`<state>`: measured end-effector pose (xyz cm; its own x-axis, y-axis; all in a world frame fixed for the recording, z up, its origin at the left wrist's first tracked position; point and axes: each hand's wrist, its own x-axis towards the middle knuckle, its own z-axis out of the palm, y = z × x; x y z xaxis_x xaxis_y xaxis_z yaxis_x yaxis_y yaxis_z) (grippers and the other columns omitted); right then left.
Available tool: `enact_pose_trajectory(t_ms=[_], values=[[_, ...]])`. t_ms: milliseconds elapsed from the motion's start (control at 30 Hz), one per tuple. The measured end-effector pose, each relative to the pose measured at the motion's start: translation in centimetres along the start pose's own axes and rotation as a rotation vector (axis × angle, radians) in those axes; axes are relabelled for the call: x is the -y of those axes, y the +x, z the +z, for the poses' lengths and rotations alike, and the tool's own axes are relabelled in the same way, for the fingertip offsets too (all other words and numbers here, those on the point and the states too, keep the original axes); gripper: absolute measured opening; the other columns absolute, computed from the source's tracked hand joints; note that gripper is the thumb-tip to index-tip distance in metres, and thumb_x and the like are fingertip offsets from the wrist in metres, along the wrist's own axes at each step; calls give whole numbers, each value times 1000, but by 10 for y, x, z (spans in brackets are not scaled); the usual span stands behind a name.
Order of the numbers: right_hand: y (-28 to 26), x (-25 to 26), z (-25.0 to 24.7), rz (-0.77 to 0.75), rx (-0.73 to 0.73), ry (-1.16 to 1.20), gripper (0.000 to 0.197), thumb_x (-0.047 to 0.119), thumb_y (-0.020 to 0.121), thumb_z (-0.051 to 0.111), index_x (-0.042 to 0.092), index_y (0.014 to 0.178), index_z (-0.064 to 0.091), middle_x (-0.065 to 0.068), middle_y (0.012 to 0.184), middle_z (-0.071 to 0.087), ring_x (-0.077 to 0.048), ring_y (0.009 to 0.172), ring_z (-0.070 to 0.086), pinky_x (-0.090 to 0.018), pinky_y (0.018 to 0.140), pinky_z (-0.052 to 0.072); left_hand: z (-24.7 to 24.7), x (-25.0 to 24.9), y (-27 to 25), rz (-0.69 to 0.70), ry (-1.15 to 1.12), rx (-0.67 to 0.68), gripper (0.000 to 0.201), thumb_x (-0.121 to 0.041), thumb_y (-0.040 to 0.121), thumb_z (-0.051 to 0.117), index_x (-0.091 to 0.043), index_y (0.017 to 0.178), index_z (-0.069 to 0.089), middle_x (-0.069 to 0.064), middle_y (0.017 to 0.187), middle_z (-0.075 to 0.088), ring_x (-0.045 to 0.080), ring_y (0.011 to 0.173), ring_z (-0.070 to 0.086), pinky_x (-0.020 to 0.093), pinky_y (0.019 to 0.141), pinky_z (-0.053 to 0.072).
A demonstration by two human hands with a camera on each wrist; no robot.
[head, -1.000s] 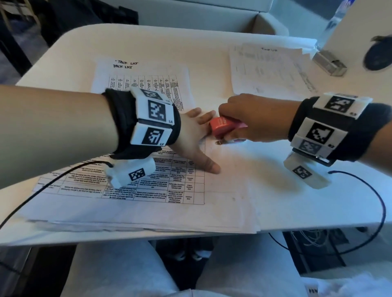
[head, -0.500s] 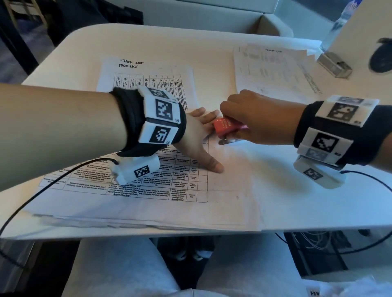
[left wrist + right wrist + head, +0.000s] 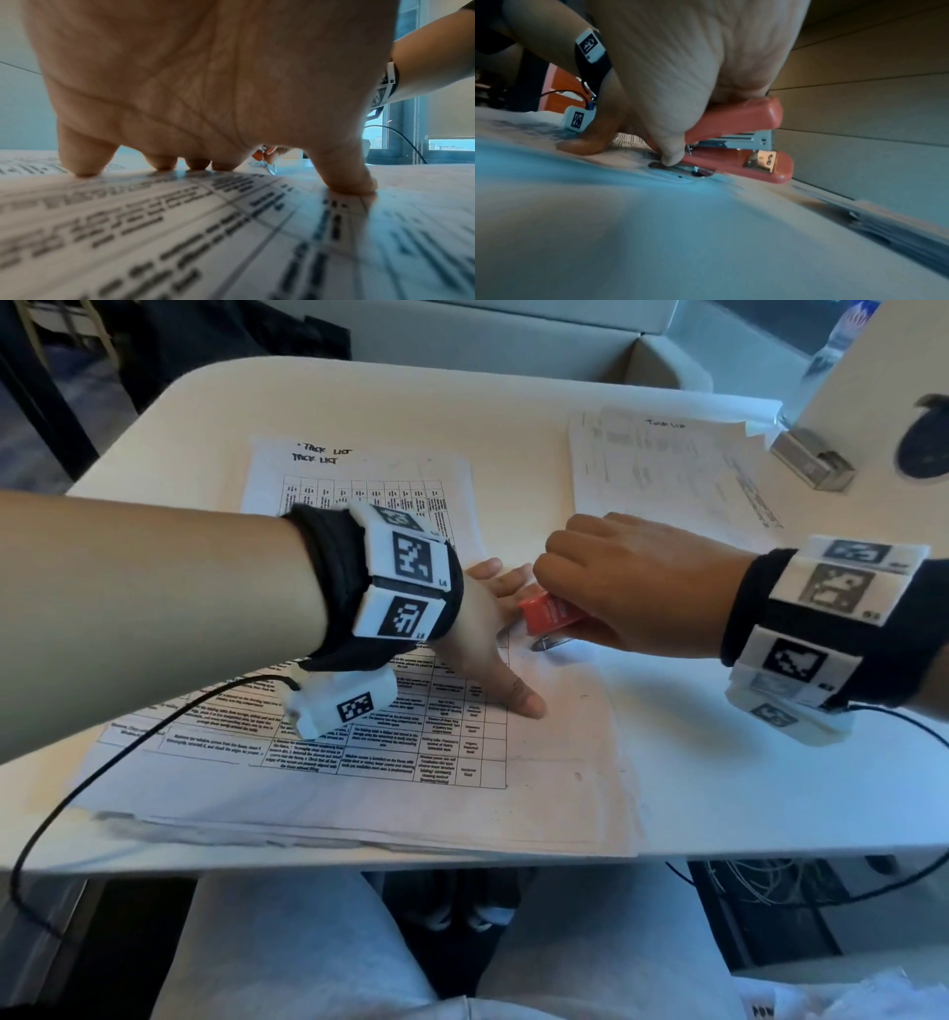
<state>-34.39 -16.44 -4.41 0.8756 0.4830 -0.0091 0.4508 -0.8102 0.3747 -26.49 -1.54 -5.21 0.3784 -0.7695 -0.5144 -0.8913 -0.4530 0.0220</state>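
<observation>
A stack of printed sheets [image 3: 390, 773] with a task table lies on the white table [image 3: 744, 793] in front of me. My left hand [image 3: 488, 629] rests on it, fingers spread and fingertips [image 3: 352, 182] pressing the paper [image 3: 180, 233] down. My right hand [image 3: 631, 588] grips a small red stapler [image 3: 547, 612] at the stack's right edge, just beyond the left fingers. In the right wrist view the stapler [image 3: 744, 142] sits with its base low on the paper, and my thumb [image 3: 670, 156] presses near its rear metal part. The stapler's mouth is hidden from the head view.
A second pile of printed sheets [image 3: 667, 469] lies at the table's far right. A small metal box [image 3: 811, 459] and a dark round object [image 3: 924, 439] sit beyond it. Black cables [image 3: 102, 762] trail from both wrist units. My knees are under the table's near edge.
Both hands stay in nearly the same place on the paper. The right hand keeps its grip on the stapler. The small shift in view comes from my head.
</observation>
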Motion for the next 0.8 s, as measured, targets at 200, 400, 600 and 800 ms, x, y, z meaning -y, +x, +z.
enact_pose_trajectory(t_ms=[200,400,600,800], values=[[-1,-1,-1,-104,-32,-127,19,26,93,47,8,99,46,-17,93,57,-34,78,54,-46,64,49,1,2,2,-23,25,11,117,-83,69,46,-29,150,-18,-5,160,-19,15,144,-25,36,113,-7],[2,1,-3,-28,92,86,28,40,92,44,13,99,40,-1,79,52,-21,60,50,-31,54,43,0,0,-3,17,-1,4,106,-78,74,46,-36,150,-15,-7,158,-23,10,142,-27,25,95,-10],[8,3,3,357,282,321,38,53,91,50,23,95,29,11,72,46,-7,60,46,-30,55,38,3,6,6,5,-23,33,114,-85,65,47,-42,146,-22,-9,156,-31,17,142,-29,47,113,-10],[18,1,-3,594,456,493,33,48,89,58,21,98,41,5,79,54,-8,66,51,-25,53,35,4,8,8,-13,-14,22,120,-86,63,48,-39,145,-25,-6,156,-29,18,144,-25,48,114,-7]])
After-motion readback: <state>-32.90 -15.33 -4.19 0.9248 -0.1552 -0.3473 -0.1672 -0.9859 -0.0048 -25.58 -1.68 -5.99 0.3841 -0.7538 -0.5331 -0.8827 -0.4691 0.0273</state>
